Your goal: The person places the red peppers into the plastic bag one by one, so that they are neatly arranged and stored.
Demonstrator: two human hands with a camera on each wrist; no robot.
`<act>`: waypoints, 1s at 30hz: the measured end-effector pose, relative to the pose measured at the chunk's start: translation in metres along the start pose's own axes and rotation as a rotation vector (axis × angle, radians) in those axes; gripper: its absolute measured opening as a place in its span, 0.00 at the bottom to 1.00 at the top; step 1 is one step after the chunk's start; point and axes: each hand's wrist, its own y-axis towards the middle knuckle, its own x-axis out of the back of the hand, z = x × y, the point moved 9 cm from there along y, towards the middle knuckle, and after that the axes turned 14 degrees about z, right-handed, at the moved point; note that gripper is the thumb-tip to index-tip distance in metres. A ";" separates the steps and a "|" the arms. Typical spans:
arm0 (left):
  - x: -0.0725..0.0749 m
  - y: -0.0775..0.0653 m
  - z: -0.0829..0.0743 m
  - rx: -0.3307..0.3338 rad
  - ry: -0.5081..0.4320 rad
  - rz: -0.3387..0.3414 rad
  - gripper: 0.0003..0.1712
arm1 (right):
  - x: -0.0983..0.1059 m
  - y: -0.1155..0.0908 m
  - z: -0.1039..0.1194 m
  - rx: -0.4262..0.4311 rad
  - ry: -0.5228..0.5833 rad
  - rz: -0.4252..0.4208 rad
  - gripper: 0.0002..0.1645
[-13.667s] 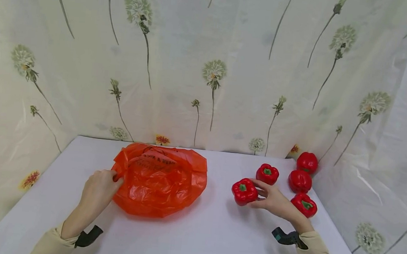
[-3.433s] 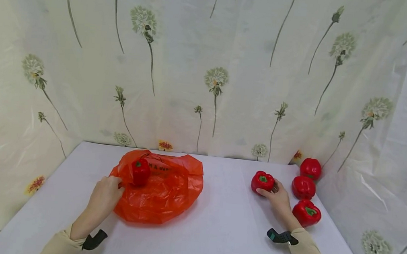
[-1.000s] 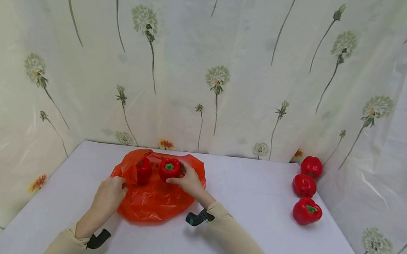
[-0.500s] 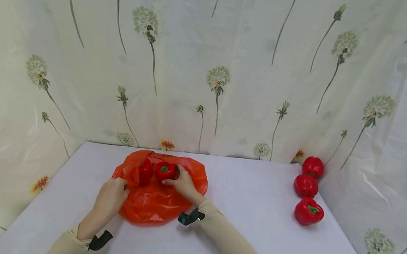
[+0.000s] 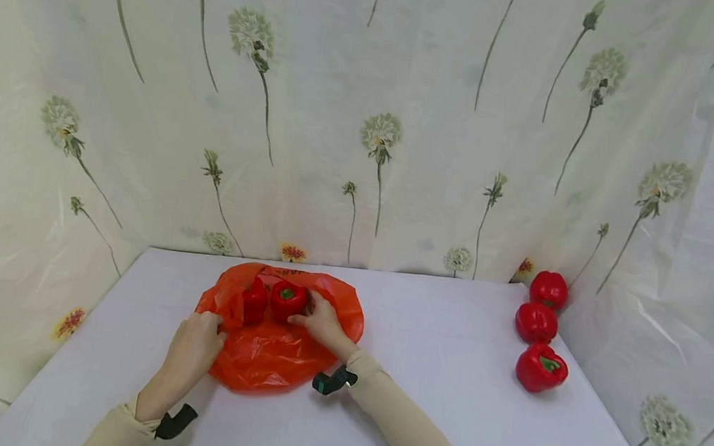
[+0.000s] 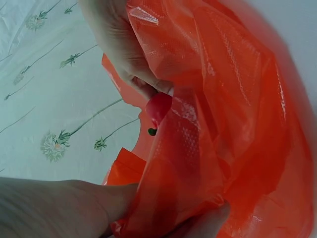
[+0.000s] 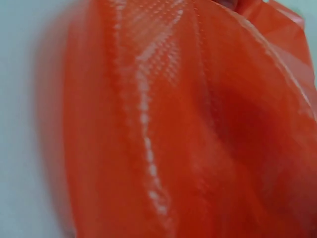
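Observation:
An orange plastic bag (image 5: 268, 360) lies with its mouth spread on the white table, left of centre. My left hand (image 5: 193, 347) grips the bag's left edge; in the left wrist view its fingers hold the orange film. Inside the mouth, one red bell pepper (image 5: 254, 302) sits partly behind the bag's left fold. Beside it is a second red bell pepper (image 5: 288, 300), green stem showing, which my right hand (image 5: 325, 325) holds from its right side with thumb and fingers. Orange film (image 7: 163, 124) fills most of the blurred right wrist view and hides that hand.
At the table's right edge, three more red bell peppers stand in a row: a rear one (image 5: 549, 289), a middle one (image 5: 536, 322) and a front one (image 5: 542, 368). A flower-printed curtain (image 5: 430, 116) encloses the back and sides of the white table (image 5: 431, 399).
One pepper, held at the right earliest, now lies in the bag. My right hand has since carried another from the right into the bag's mouth, lowering it slightly. The left hand keeps its grip.

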 end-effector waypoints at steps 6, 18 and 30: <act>0.000 0.000 0.001 0.005 0.004 -0.002 0.14 | 0.000 -0.007 0.006 -0.010 -0.028 -0.021 0.46; -0.001 -0.002 0.001 0.020 0.000 0.021 0.12 | 0.000 -0.035 0.030 0.012 -0.059 -0.022 0.48; -0.003 -0.001 0.001 0.009 -0.010 0.027 0.13 | -0.007 -0.068 0.052 0.069 -0.031 0.086 0.47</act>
